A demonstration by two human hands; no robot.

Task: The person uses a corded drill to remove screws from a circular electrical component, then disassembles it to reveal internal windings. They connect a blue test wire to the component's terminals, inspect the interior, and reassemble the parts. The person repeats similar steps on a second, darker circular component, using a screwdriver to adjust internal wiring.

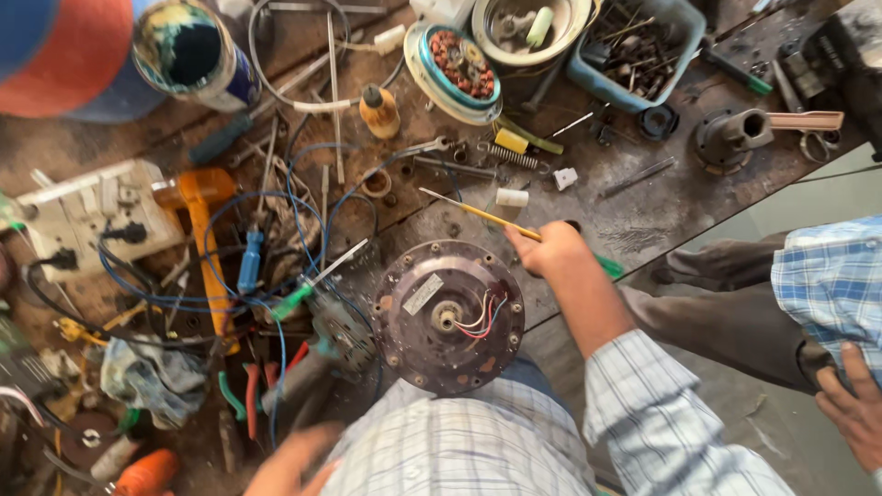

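Clutter of tools and wires covers the tabletop point(643, 197). Right hand point(548, 250) is closed around a thin yellow-handled screwdriver point(478, 215), whose shaft angles up toward the far left over the tabletop's near edge; a green handle end point(608, 266) shows past the wrist. Just beside that hand, at the near edge against the person's checked shirt, sits a round dark motor housing point(448, 316) with red, blue and white wires point(480, 318) curling from its centre. Left hand point(292, 464) is blurred low down near red-handled pliers point(257, 390); whether it grips anything cannot be told. Another person's hand point(850, 404) rests at the right.
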